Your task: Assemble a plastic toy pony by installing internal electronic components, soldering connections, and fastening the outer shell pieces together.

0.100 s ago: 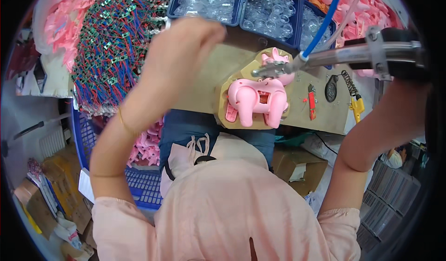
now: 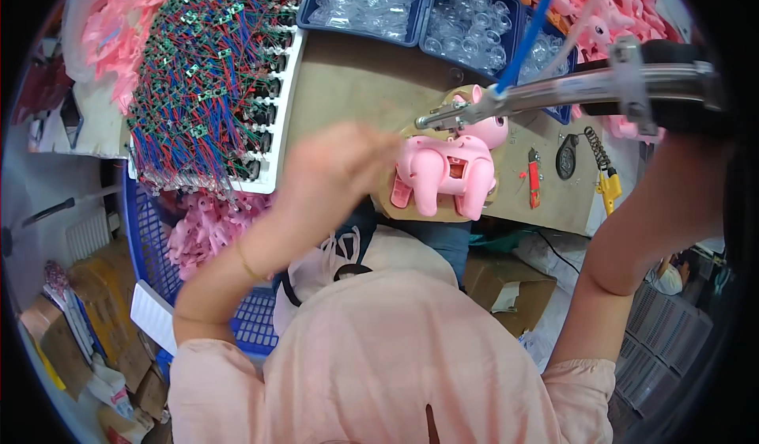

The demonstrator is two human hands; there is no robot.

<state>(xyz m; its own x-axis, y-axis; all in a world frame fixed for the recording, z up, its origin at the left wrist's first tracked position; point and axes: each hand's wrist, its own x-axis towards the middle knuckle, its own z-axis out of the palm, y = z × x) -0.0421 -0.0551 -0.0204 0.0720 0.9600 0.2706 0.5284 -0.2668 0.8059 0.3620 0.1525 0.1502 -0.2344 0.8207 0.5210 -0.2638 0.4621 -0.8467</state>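
A pink toy animal body (image 2: 443,167) lies on a yellowish holding block (image 2: 431,209) near the table's front edge. Its legs point toward me, and a rectangular opening shows in its belly. My left hand (image 2: 340,163), blurred by motion, is just left of the toy. Its fingers look drawn together toward the toy; anything between them is too blurred to make out. At the right, my right hand (image 2: 684,112) grips a silver power screwdriver (image 2: 569,92), mostly hidden in the dark rim. The driver's tip is above the toy's upper side, and a blue hose (image 2: 534,33) rises from the tool.
Wired circuit boards (image 2: 198,88) fill a white tray (image 2: 286,112) at left. Blue bins (image 2: 423,17) of clear plastic parts stand behind. A red-handled cutter (image 2: 534,179) and a yellow tool with a coiled cord (image 2: 609,189) lie right. A blue basket (image 2: 146,230) holds pink parts.
My left hand has come from near the blue bins down toward me and right, to the toy's side. The screwdriver's tip has shifted slightly left.
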